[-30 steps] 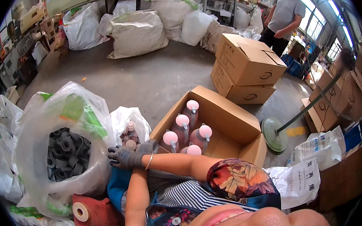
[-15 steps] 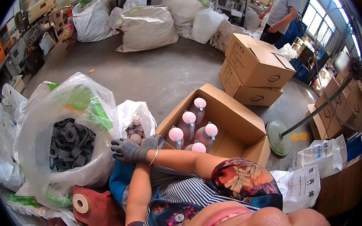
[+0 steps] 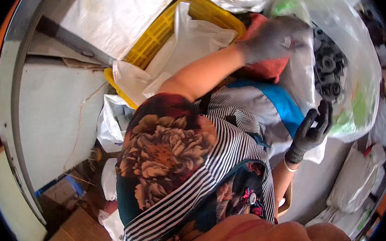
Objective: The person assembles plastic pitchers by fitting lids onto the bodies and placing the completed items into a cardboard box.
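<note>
My left hand (image 3: 279,39), in a dark grey glove, reaches over a red cloth-covered thing (image 3: 268,71) beside a large clear plastic bag (image 3: 361,44). Motion smears its fingers, so I cannot make out whether it holds anything. Grey ring-shaped parts (image 3: 328,64) fill the inside of that bag. By the bag's lower edge is my right hand (image 3: 311,131), gloved too, with a pale bracelet at the wrist. Its fingers are spread and nothing shows between them.
A yellow plastic crate (image 3: 211,10) lined with white sheeting (image 3: 187,46) stands near my left arm. Above is a white bag (image 3: 249,0) with pinkish pieces. A stuffed pale sack (image 3: 354,180) lies on the floor at right. Brown cardboard (image 3: 73,238) is at lower left.
The view has swung left, bringing in the yellow crate and losing most of the open carton. My hands, together before, are now apart, the left over the red thing.
</note>
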Motion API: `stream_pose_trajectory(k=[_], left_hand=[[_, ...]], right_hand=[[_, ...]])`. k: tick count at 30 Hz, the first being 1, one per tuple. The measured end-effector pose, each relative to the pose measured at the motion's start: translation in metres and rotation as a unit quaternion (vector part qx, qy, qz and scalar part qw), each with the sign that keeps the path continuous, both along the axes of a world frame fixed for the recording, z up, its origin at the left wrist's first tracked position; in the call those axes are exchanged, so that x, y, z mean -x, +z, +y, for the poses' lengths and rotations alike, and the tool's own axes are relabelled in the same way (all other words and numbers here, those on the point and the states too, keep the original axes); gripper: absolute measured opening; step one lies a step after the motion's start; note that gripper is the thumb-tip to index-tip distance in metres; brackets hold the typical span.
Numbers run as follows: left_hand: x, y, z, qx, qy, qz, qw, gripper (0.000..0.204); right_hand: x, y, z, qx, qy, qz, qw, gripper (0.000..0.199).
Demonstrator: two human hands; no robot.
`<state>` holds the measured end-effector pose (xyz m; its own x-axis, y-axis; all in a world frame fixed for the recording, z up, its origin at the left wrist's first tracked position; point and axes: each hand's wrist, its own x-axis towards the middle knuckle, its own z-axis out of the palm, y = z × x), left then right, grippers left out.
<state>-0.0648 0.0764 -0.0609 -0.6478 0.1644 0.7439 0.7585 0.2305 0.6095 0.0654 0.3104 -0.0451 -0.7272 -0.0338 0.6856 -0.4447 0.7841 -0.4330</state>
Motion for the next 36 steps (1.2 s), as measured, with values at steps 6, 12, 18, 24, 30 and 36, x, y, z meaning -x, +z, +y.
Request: stream_pose_trajectory(k=[6,12,18,24,30,36], left_hand=[[-0.082,-0.194,-0.23,-0.644,0.206,-0.429,0.6,0.068],[-0.042,-0.261,-0.253,-0.763,0.129,-0.388,0.501,0.109],[0.003,-0.268,-0.211,-0.464,0.3,-0.555,0.622,0.093],[-0.026,-0.284,-0.234,-0.235,0.269,-0.625,0.695,0.059],[-0.093,-0.084,-0.197,0.135,0.334,-0.318,0.877,0.052],[-0.108,-0.079,-0.069,0.251,0.14,0.019,0.958,0.054]], right_hand=[[-0.007,-0.028,0.054,-0.05,-0.027,-0.065,0.996,0.025],[-0.017,-0.026,0.065,0.122,-0.09,-0.19,0.97,0.026],[-0.032,-0.018,0.068,0.089,-0.123,-0.196,0.969,0.028],[-0.005,-0.04,0.047,0.131,0.001,-0.233,0.964,0.024],[-0.003,-0.043,-0.016,0.289,0.181,-0.471,0.814,0.04],[0.073,-0.08,-0.017,0.511,0.322,-0.397,0.691,0.1]])
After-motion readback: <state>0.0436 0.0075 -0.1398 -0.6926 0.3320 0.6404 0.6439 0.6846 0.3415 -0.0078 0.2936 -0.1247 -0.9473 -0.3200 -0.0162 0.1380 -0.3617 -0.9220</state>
